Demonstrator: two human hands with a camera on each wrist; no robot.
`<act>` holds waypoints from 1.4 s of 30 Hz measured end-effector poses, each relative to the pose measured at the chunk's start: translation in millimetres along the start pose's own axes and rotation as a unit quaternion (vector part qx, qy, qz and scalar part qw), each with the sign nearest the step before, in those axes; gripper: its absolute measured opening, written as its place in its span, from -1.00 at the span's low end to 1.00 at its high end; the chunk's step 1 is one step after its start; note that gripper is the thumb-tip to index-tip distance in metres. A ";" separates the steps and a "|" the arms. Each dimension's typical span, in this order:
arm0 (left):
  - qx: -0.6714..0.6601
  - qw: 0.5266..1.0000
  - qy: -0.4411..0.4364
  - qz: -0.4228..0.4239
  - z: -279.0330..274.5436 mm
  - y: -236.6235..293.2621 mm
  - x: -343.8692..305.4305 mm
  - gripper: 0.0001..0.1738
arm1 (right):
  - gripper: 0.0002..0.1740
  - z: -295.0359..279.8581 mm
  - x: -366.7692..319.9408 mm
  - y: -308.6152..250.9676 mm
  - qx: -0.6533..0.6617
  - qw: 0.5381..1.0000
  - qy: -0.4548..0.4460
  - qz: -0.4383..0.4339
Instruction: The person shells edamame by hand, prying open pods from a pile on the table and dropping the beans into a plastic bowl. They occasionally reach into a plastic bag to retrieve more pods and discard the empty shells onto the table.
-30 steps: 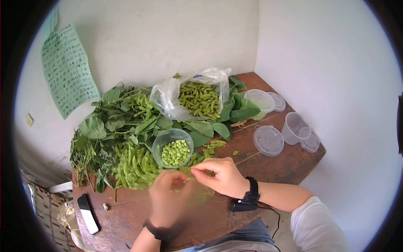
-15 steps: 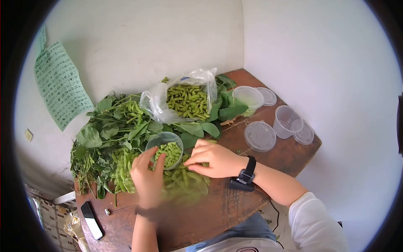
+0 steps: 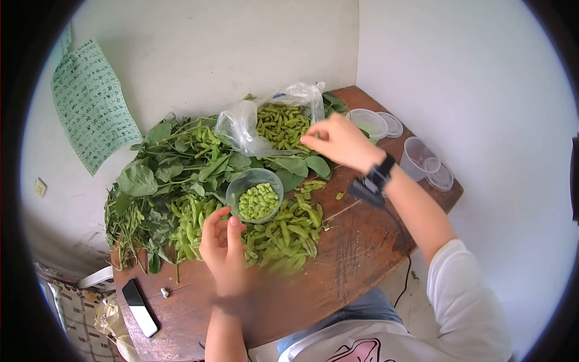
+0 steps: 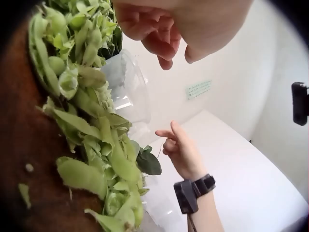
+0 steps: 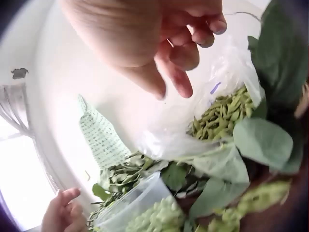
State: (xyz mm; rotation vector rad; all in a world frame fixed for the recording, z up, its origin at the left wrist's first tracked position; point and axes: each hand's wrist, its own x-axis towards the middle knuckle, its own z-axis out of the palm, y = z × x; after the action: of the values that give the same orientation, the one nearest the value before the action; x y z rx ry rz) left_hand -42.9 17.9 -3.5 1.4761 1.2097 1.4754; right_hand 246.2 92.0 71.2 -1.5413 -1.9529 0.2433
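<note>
My right hand (image 3: 344,142) hovers beside the plastic bag (image 3: 238,128) of green soybean pods (image 3: 280,123). In the right wrist view its fingers are loosely bent, with nothing between them. Close to the near-left side of a clear plastic tub (image 3: 236,186) is my left hand (image 3: 222,244), its thumb and fingers apart and nothing held. Shelled green beans (image 3: 258,202) lie in the tub. Loose pods and shells (image 3: 289,235) are heaped just in front of it; split ones show in the left wrist view.
Leafy soybean stalks (image 3: 145,175) cover the back left, with more pods (image 3: 188,223) before them. At right stand a lidded tub (image 3: 369,122), an uncovered tub (image 3: 413,163) and a loose lid (image 3: 443,179). A phone (image 3: 140,308) lies at the left edge.
Both hands worked together at the shell heap; then they parted. The right hand moved up and away to the bag, while the left went to the tub and drew back slightly.
</note>
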 end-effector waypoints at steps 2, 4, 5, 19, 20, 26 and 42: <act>-0.003 1.000 0.005 0.002 -0.5 0.0 0.5 -0.70 | -0.80 4.8 30.3 18.2 -0.090 0.994 0.017 -0.064; -0.004 1.000 0.018 0.005 -1.4 2.4 0.7 -0.72 | -0.83 20.4 47.2 35.6 -0.129 0.986 0.031 -0.098; 0.001 1.000 0.022 0.017 -2.5 2.3 0.7 -0.72 | -0.85 27.5 56.6 41.7 -0.150 0.981 0.019 -0.122; 0.019 0.998 0.018 0.055 -4.6 -1.6 -1.1 -0.76 | -0.92 66.5 73.5 73.6 -0.435 0.895 -0.043 -0.092; 0.021 0.998 0.016 0.058 -4.4 -0.9 -1.0 -0.76 | -0.92 64.6 71.9 75.2 -0.433 0.896 -0.041 -0.090; 0.029 0.998 0.026 0.044 -4.5 5.0 -1.6 -0.76 | -0.79 42.3 64.6 67.1 -0.294 0.952 0.029 -0.085; 0.099 0.983 -0.088 0.125 -0.8 17.8 -10.2 -0.63 | -0.79 53.6 -64.9 -62.6 0.165 0.970 0.013 -0.176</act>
State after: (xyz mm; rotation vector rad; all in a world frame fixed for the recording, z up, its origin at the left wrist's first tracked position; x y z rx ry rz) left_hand -40.4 2.7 10.1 1.9083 1.1210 1.3780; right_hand 172.1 25.7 37.5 -0.9658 -2.0050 0.3713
